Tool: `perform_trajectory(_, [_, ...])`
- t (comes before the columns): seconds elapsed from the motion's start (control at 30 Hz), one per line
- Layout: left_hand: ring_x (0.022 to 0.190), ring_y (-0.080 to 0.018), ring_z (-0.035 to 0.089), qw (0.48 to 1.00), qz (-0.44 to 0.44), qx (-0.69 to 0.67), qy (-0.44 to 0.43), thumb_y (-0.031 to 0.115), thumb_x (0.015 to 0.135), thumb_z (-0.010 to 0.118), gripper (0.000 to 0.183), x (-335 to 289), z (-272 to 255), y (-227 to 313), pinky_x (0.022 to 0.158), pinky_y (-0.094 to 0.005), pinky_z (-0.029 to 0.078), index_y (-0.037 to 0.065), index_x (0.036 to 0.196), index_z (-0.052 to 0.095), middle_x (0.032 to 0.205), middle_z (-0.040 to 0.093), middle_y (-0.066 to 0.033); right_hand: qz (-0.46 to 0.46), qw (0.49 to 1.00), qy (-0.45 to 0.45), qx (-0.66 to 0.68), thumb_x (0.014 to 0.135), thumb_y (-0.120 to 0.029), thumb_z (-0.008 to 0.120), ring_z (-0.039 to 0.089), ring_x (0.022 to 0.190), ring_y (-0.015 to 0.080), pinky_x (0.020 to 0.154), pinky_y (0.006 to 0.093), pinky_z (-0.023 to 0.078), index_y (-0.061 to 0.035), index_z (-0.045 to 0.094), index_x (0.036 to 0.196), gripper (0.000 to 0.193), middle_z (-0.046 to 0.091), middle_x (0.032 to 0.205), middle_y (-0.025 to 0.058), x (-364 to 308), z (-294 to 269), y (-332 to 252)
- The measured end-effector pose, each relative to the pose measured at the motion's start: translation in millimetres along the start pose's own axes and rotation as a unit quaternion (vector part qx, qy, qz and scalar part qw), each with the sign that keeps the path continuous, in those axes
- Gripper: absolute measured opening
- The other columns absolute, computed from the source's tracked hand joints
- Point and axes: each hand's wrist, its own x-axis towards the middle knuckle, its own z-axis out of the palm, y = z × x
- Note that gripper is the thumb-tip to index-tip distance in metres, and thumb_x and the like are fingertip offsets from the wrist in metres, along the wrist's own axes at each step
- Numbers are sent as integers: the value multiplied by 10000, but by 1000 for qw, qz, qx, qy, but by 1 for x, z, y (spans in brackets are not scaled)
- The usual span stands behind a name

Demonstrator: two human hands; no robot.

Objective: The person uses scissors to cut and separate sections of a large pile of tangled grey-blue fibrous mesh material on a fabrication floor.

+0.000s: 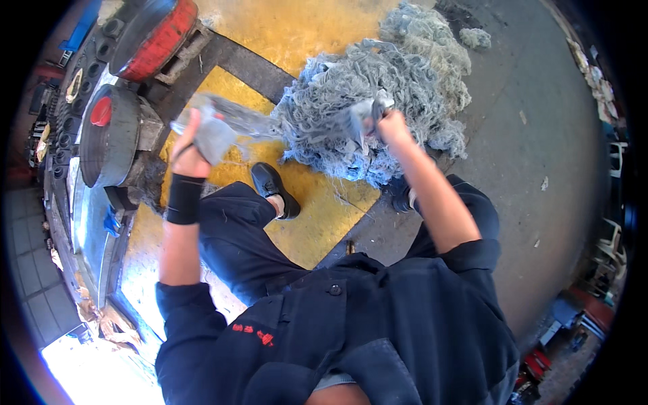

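Observation:
A large heap of grey-blue tangled fibres (364,81) lies on the floor in front of my feet. Above the yellow floor to its left, my left hand (190,155), with a black wristband, grips a grey wad (214,138). Loose strands (250,120) stretch from this wad across to the heap. Over the heap, my right hand (394,128) is closed round a dark and silvery thing (381,106). Motion blur hides what kind of thing it is; pale strands hang beside it.
Left of me stand a round dark metal part (108,145) with a red piece on top and a red-rimmed drum (158,47). Several ring-shaped parts line the bench behind them. My black shoe (275,190) rests on yellow floor. Clutter lines the far right edge.

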Motion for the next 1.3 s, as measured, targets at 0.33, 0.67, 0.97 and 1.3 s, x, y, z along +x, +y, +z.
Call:
perform_trajectory(0.33, [966,-246,620,940,150,134,277,406,900,563,476,47,-223,219,856,-371,480,12,1167,566,1119,624,-110,-176,932,224,225,834,-48,601,644,726,255,605,299,571,117,569,932,195,620,892,192,27,-323,-71])
perform_trajectory(0.67, [799,-237,628,875,58,258,406,442,840,638,533,75,-359,186,729,-353,496,-28,1084,590,988,639,-133,-111,873,418,225,695,-26,712,608,622,197,504,310,488,55,588,842,208,613,769,98,32,-475,22])
perform_trajectory(0.97, [796,-300,660,922,-212,194,258,162,807,620,271,145,-289,28,755,-364,553,-48,978,615,940,666,-154,-67,884,444,132,666,-83,792,546,626,152,553,285,422,46,605,867,303,576,756,44,66,-471,36])
perform_trajectory(1.3, [843,-246,657,350,-183,897,199,272,710,608,236,185,-236,-49,709,-339,512,66,808,672,929,659,-178,-113,917,368,108,654,-115,814,530,634,125,580,252,404,71,603,872,356,573,755,36,141,-413,-19])
